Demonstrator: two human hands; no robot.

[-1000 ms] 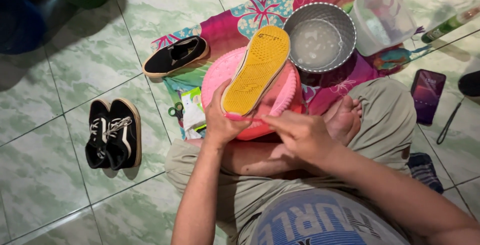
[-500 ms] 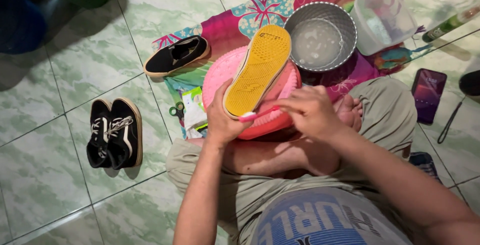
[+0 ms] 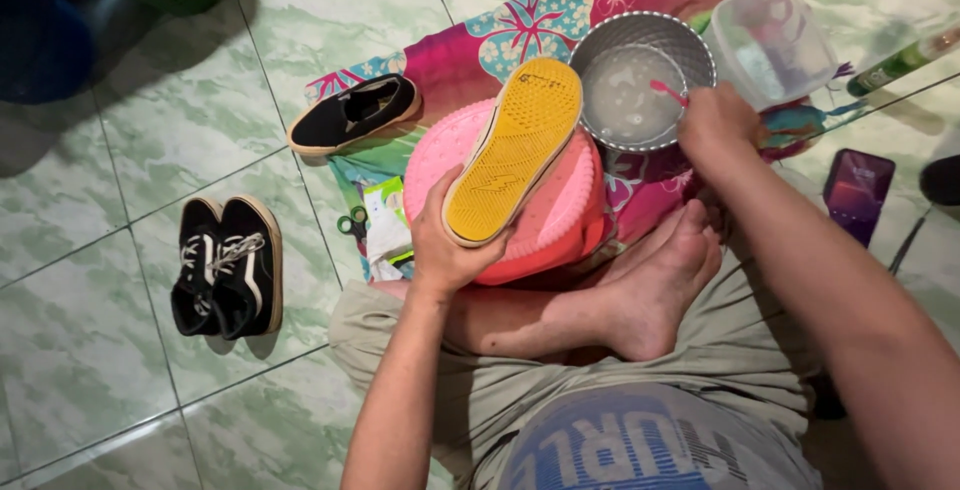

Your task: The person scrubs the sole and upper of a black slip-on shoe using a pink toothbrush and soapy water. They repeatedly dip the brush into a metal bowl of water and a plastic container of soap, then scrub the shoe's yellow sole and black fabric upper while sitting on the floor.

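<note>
Head camera looks down on us sitting cross-legged on the tiled floor [image 3: 150, 350]. Our landmark is the pink basin [image 3: 560, 235], turned bottom up just in front of our bare foot [image 3: 660, 285]. Our left hand [image 3: 450, 245] reaches forward with the forearm straight and the wrist level, fingers and thumb wrapped round the heel end of a shoe [image 3: 515, 145] whose yellow sole faces up; the shoe lies slanted across the basin's top, toe pointing away from us. Our right hand [image 3: 715, 125] stretches past the basin's right side, arm extended, its grip closed on a pink toothbrush [image 3: 668, 90] whose head sits over the cloudy water in the metal bowl [image 3: 640, 85], which stands just beyond the basin on the right. A clear plastic tub [image 3: 770, 40] sits beside the bowl. Left of the basin, a single black slip-on [image 3: 350, 115] rests on the floral cloth [image 3: 480, 60], and a pair of black lace-up shoes [image 3: 225, 265] stands farther left on the tiles.
</note>
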